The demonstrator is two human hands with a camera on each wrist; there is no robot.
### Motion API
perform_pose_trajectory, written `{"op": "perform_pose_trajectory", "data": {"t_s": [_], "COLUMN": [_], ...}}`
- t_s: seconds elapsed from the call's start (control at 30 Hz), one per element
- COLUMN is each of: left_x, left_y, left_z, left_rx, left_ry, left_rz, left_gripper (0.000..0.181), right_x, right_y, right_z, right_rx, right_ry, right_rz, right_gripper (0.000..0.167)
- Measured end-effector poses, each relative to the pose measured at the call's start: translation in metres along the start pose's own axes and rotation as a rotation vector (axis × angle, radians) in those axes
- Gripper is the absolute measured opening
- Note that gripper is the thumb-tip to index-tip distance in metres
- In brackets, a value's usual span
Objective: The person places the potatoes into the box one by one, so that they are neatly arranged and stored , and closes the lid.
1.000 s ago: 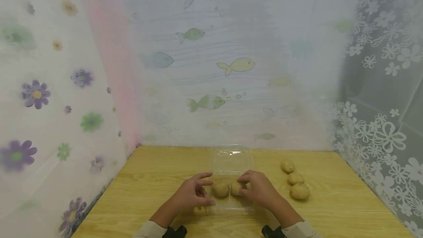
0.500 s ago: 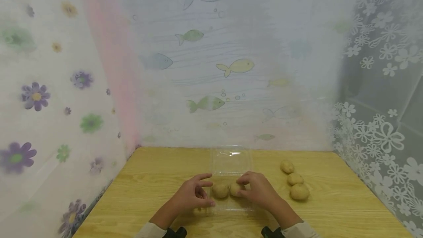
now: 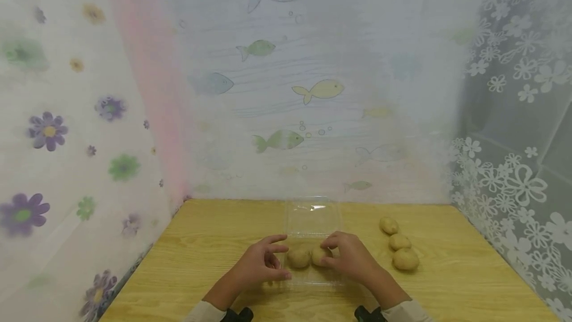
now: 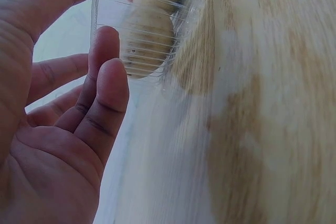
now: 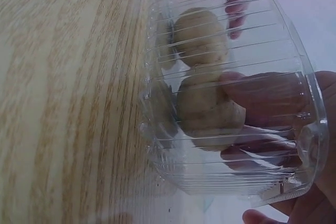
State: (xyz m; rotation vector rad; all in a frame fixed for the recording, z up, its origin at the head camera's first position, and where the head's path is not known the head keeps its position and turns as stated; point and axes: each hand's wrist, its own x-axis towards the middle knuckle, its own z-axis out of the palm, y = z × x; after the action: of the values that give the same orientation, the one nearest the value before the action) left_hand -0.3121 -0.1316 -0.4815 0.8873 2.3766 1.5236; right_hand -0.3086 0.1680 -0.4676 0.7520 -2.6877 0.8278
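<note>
In the head view, a clear plastic clamshell container (image 3: 313,278) stands open, its lid (image 3: 308,217) laid back away from me. Two potatoes sit side by side in its base. The right potato (image 3: 318,256) is between the thumb and fingers of my right hand (image 3: 350,257), which reach inside the container. My left hand (image 3: 256,262) holds the container's left side, thumb towards the front and index finger towards the back. Beside that hand is the left potato (image 3: 298,257). Through the ribbed wall, the right wrist view shows fingertips (image 5: 231,80) against the nearer potato (image 5: 207,108).
To the right of the container, three more potatoes lie in a row on the wood-grain table: a far one (image 3: 389,225), a middle one (image 3: 399,242) and a near one (image 3: 405,259). Printed curtains (image 3: 268,113) surround the table (image 3: 201,242) at the back and sides.
</note>
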Motion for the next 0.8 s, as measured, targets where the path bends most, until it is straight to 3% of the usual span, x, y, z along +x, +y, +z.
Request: {"op": "perform_pose_trajectory", "data": {"t_s": [0.4, 0.8], "left_x": [0.0006, 0.0006], "left_y": [-0.0005, -0.0009], "left_z": [-0.0004, -0.0007], "left_rx": [-0.008, -0.001], "left_ry": [0.004, -0.002], "left_rz": [-0.014, -0.001], "left_gripper": [0.089, 0.089], "right_x": [0.0001, 0.0015], "right_y": [-0.0007, 0.0025], "right_z": [-0.0021, -0.0051], "right_rx": [0.003, -0.017], "right_ry": [-0.012, 0.017], "right_rz": [0.003, -0.013], "right_gripper": [0.030, 0.021]}}
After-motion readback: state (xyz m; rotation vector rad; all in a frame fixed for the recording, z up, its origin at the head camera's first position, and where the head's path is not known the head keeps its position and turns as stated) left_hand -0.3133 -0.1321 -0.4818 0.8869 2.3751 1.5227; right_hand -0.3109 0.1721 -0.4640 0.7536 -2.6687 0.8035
